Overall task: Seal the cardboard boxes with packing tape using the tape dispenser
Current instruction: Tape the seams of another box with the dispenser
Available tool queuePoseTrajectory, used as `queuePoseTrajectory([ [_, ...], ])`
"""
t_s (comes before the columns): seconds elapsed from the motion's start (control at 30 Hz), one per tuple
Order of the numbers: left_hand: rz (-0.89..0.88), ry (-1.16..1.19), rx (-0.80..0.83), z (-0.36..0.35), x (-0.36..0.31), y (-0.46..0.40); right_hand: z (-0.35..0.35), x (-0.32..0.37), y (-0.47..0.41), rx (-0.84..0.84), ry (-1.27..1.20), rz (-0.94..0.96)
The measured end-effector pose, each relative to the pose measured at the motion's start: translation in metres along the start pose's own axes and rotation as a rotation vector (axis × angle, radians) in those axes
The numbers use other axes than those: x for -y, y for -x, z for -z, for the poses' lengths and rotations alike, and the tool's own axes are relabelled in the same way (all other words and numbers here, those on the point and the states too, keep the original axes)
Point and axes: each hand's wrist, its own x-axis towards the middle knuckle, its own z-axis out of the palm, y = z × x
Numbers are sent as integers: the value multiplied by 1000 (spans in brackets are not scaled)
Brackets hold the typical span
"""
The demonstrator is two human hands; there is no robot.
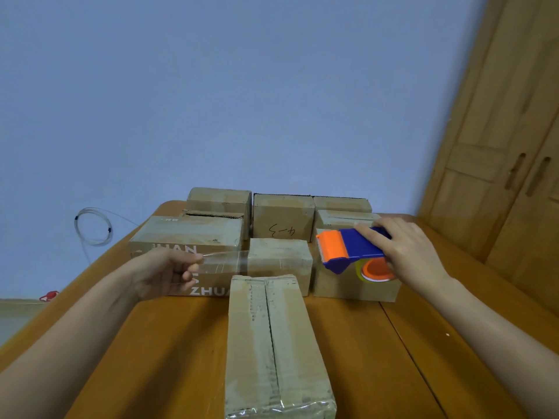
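Long box lying on the table, seam up. Above its far end, left hand pinching a clear tape strip; right hand gripping the tape dispenser. Beyond it, stacked boxes crowding.

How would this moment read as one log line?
left hand: pinches clear tape strip | right hand: grips blue-orange tape dispenser | long cardboard box: seam untaped
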Motion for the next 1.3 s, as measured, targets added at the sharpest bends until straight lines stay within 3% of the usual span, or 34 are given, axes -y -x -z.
queuePoseTrajectory([
  [0.83, -71, 70, -98, -9, 23, -10, -35, 8, 23, 78, -40, -51],
  [1.3, 69, 441, -99, -30, 78, -17, -62, 54, 62, 107, -143, -230],
])
